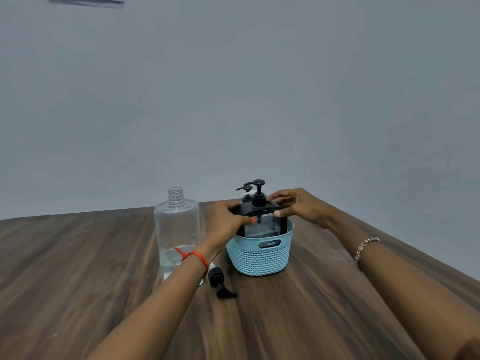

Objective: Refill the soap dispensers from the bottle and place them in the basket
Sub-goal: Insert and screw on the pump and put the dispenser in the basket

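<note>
A light blue woven basket [259,258] stands on the wooden table. Inside it sits a square soap dispenser [262,227] with a black frame, clear front and black pump. My left hand [228,219] grips its left upper edge, my right hand [296,206] grips its right upper edge. Behind it the black pump heads of other dispensers [245,188] poke up in the basket. Left of the basket stands the tall clear refill bottle [176,229], uncapped, with a little clear liquid at the bottom. Its black pump cap [219,283] lies on the table in front.
The dark wooden table [78,268] stretches left and toward me. A plain grey wall [233,100] rises behind its far edge. A red thread is on my left wrist, a bead bracelet on my right.
</note>
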Demonstrator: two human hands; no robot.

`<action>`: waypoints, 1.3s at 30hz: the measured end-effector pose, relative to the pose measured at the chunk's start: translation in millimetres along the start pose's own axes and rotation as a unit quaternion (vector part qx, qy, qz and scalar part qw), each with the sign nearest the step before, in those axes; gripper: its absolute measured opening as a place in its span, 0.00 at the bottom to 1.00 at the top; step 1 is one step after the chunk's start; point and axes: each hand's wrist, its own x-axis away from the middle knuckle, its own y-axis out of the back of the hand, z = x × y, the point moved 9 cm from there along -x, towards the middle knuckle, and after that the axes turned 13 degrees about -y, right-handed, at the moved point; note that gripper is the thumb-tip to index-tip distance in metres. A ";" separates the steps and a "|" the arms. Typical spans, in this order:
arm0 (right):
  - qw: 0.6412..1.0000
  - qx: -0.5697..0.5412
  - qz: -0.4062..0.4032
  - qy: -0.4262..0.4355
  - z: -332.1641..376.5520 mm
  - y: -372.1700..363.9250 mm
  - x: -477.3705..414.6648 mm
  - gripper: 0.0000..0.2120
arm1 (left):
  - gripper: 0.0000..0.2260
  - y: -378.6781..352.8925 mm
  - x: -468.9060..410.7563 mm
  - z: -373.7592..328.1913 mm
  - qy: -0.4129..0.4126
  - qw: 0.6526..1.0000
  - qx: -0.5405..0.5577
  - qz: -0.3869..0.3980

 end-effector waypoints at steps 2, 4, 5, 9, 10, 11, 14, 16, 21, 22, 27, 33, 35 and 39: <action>1.000 0.029 0.006 -0.006 -2.2 -2.7 -1.5 0.17 | 0.13 -1.0 0.6 3.6 0.003 1.000 -0.014 0.007; 0.998 0.065 0.006 -0.014 -4.4 -4.4 -0.6 0.20 | 0.11 -2.5 0.2 5.6 0.003 0.999 -0.037 0.013; 0.997 0.080 0.004 -0.019 -5.9 -4.5 0.0 0.20 | 0.10 -3.3 -0.8 6.3 0.000 0.998 -0.058 0.017; 0.994 0.104 -0.003 -0.034 -14.3 -4.1 -1.5 0.22 | 0.11 -6.9 -1.8 10.2 -0.010 0.992 -0.123 0.032; 0.994 0.105 -0.005 -0.036 -16.0 -3.8 -2.6 0.22 | 0.12 -7.5 -1.8 11.4 -0.011 0.990 -0.133 0.034; 0.994 0.105 -0.006 -0.039 -17.9 -3.8 -3.7 0.22 | 0.12 -8.3 -1.6 11.9 -0.013 0.989 -0.144 0.038; 0.992 0.121 -0.005 -0.043 -20.6 -5.3 -5.5 0.21 | 0.13 -9.7 -0.4 10.4 -0.016 0.985 -0.166 0.050; 0.990 0.133 -0.006 -0.044 -20.4 -6.4 -4.9 0.21 | 0.13 -10.1 -0.2 9.2 -0.012 0.981 -0.185 0.060; 0.985 0.170 -0.018 -0.038 -20.4 -9.5 -0.1 0.20 | 0.22 -17.9 0.7 -1.6 -0.039 0.961 -0.261 0.080; 0.984 0.173 -0.020 -0.037 -20.2 -9.6 0.5 0.20 | 0.24 -18.3 0.9 -2.0 -0.042 0.960 -0.266 0.077; 0.988 0.148 -0.033 -0.041 -19.4 -8.7 3.3 0.19 | 0.20 -19.9 2.0 2.6 -0.025 0.962 -0.251 0.102; 0.990 0.122 -0.047 -0.043 -23.1 -9.7 4.9 0.19 | 0.12 -22.1 5.2 3.0 -0.018 0.966 -0.230 0.116; 0.990 0.120 -0.055 -0.047 -24.2 -9.6 6.3 0.20 | 0.15 -22.7 7.3 1.9 -0.019 0.964 -0.238 0.114; 0.987 0.128 -0.086 -0.048 -22.3 -12.8 13.7 0.19 | 0.17 -19.7 15.1 -5.2 -0.039 0.970 -0.220 0.091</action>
